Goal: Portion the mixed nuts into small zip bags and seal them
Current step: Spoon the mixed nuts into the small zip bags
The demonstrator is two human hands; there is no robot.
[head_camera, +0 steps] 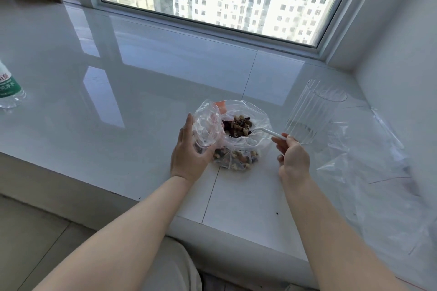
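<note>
Plastic spoon (266,132) pinched by right hand (293,158), left hand (191,153) gripping small zip bag (205,127)

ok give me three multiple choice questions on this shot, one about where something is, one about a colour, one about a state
1. Where is the clear glass?
A. left of the water bottle
B. right of the big nut bag
C. on the floor

2. What colour is the spoon?
A. white
B. black
C. red

3. What is the left hand doing?
A. resting flat on the sill
B. lifting the bottle
C. holding a small zip bag

Answers:
1 B, the glass stands on the sill to the right of the big nut bag.
2 A, the handle pinched in the right hand is white.
3 C, its fingers curl round the small zip bag.
</note>
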